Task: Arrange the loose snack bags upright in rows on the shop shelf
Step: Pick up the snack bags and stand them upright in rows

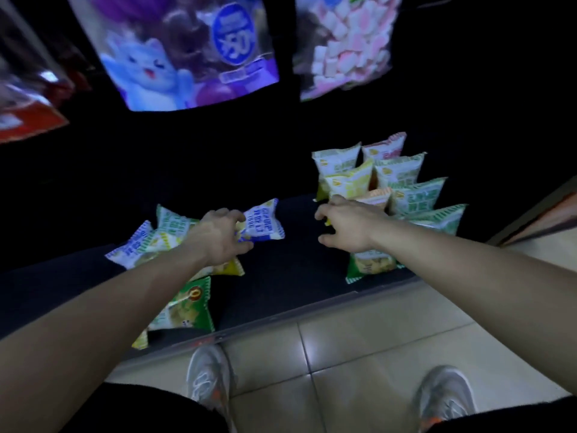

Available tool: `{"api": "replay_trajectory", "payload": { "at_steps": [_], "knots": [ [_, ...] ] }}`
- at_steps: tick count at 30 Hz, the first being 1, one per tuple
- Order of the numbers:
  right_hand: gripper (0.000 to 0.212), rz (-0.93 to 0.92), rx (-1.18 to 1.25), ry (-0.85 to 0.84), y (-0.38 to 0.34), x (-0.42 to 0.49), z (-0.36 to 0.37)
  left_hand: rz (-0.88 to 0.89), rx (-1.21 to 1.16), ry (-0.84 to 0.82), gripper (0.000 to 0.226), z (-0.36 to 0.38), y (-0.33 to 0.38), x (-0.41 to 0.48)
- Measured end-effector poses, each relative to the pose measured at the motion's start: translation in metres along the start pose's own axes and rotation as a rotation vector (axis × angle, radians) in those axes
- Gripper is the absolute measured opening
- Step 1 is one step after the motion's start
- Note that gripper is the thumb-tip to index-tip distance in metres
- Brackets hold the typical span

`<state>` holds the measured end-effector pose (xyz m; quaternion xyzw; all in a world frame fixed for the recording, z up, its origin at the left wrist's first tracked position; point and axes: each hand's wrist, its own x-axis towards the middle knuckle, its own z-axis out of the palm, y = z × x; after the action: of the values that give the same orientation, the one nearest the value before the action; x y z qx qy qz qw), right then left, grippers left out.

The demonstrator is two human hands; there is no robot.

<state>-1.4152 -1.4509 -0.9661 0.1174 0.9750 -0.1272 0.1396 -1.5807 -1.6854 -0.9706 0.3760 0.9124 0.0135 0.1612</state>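
Left hand (218,235) pinching a blue bag (263,225) just above the shelf (296,264), loose pile (170,229) beside it, right hand (346,226) fingers spread, holding nothing, touching upright rows (402,179)

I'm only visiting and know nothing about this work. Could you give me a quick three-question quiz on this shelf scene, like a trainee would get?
1. True or false: the left hand grips a blue-and-white bag.
2. The upright rows of bags stand nearest to: A the left hand, B the right hand, C a shopping basket.
3. Fill in: the loose pile of bags lies on the shelf's ___ side.
Key: 1 true; 2 B; 3 left.
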Motion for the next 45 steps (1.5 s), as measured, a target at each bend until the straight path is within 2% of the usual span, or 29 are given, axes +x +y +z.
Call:
{"api": "replay_trajectory", "payload": {
  "at_steps": [3,6,9,12,15,20,23,26,28,31,34,36,40,45],
  "knots": [
    [0.06,0.011,0.009,-0.043,-0.022,0.044,0.022,-0.052,0.023,-0.051,0.08,0.003,-0.051,-0.01],
    [0.06,0.1,0.1,-0.099,-0.042,0.092,0.055,-0.098,-0.003,-0.075,0.087,0.009,-0.082,-0.009],
    [0.058,0.244,0.246,-0.098,-0.061,0.136,0.088,-0.118,-0.062,-0.068,0.087,0.014,-0.094,0.001],
    [0.067,0.429,0.436,-0.058,-0.073,0.167,0.113,-0.12,-0.107,-0.067,0.085,0.019,-0.094,0.01],
    [0.068,0.497,0.596,-0.017,-0.077,0.186,0.126,-0.113,-0.142,-0.085,0.085,0.022,-0.089,0.013],
    [0.039,0.463,0.685,0.068,-0.083,0.196,0.127,-0.109,-0.139,-0.098,0.084,0.022,-0.085,0.014],
    [0.045,0.429,0.587,0.224,-0.085,0.189,0.112,-0.121,-0.136,-0.098,0.083,0.019,-0.084,0.011],
    [0.049,0.308,0.426,0.331,-0.079,0.172,0.085,-0.124,-0.141,-0.08,0.081,0.015,-0.083,0.009],
    [0.053,0.18,0.306,0.32,-0.071,0.154,0.061,-0.102,-0.136,-0.055,0.08,0.011,-0.078,0.01],
    [0.06,0.022,0.192,0.217,-0.059,0.119,0.024,-0.06,-0.18,0.009,0.087,0.003,-0.063,0.01],
    [0.064,-0.061,0.1,0.11,-0.05,0.082,-0.004,0.016,-0.264,0.108,0.1,-0.006,-0.043,0.008],
    [0.063,-0.115,0.061,0.082,-0.046,0.06,-0.013,0.113,-0.294,0.129,0.101,-0.011,-0.027,0.008],
    [0.058,-0.156,0.149,0.126,-0.037,0.033,-0.013,0.258,-0.262,0.042,0.076,-0.01,-0.001,0.012],
    [0.065,-0.132,0.242,0.233,-0.013,0.025,-0.005,0.224,-0.423,0.044,0.045,-0.005,0.018,0.022]
  ]
}}
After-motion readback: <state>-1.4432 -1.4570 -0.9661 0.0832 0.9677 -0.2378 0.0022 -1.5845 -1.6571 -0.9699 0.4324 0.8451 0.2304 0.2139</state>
